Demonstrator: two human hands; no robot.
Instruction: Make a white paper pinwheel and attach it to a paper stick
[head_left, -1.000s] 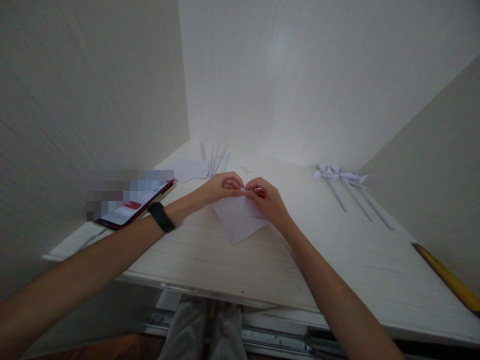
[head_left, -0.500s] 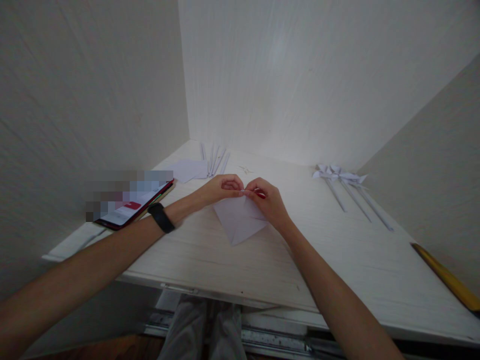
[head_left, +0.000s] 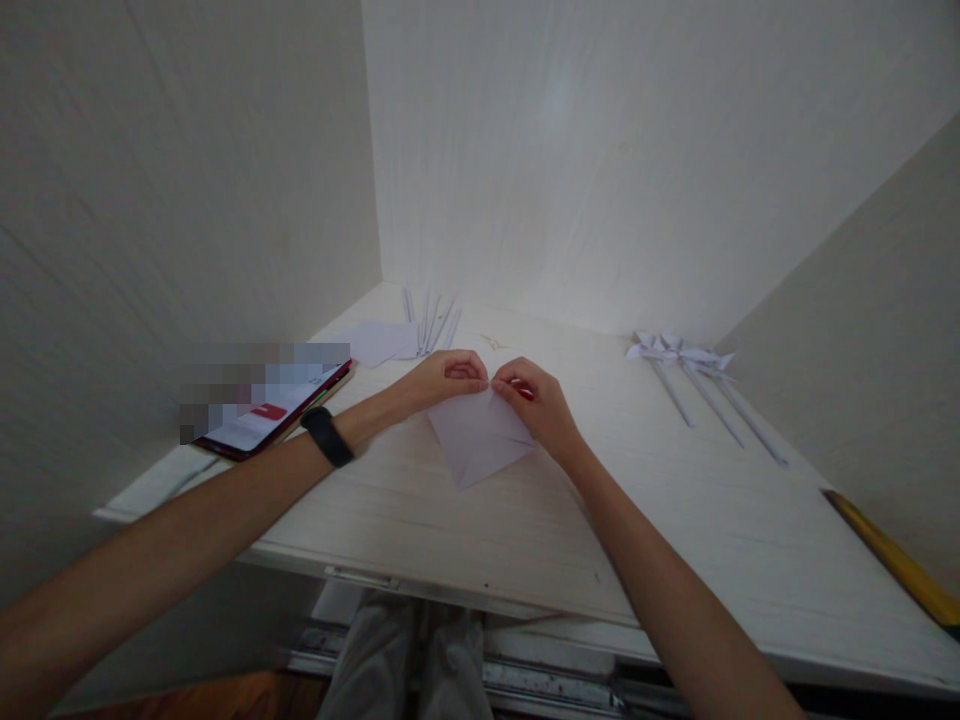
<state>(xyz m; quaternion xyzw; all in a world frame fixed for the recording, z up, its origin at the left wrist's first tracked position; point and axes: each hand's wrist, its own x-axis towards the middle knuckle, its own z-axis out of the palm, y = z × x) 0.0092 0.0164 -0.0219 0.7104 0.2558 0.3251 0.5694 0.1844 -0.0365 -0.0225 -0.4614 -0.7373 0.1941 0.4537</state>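
Note:
A square white sheet of paper (head_left: pixel 480 436) with crease lines lies at a slant before me, one corner pointing toward the front edge. My left hand (head_left: pixel 456 374) pinches its far corner between thumb and finger. Right beside it, my right hand (head_left: pixel 529 392) is closed on the same corner, and the fingertips of both hands nearly meet. Something small and red shows inside the curl of the right hand; I cannot make out what it is. A black band (head_left: pixel 327 437) circles the left wrist.
White paper sheets (head_left: pixel 375 342) and several thin rolled paper sticks (head_left: pixel 435 322) lie at the back left. Paper pinwheels (head_left: pixel 679 352) on sticks rest at the right. A phone or tablet (head_left: pixel 274 405) leans at the left. A yellow-handled object (head_left: pixel 892 555) lies far right. Small thin bits (head_left: pixel 493 342) lie behind my hands.
Both hands keep their pinch on the paper's far corner with hardly any movement. The whole view has shifted very slightly.

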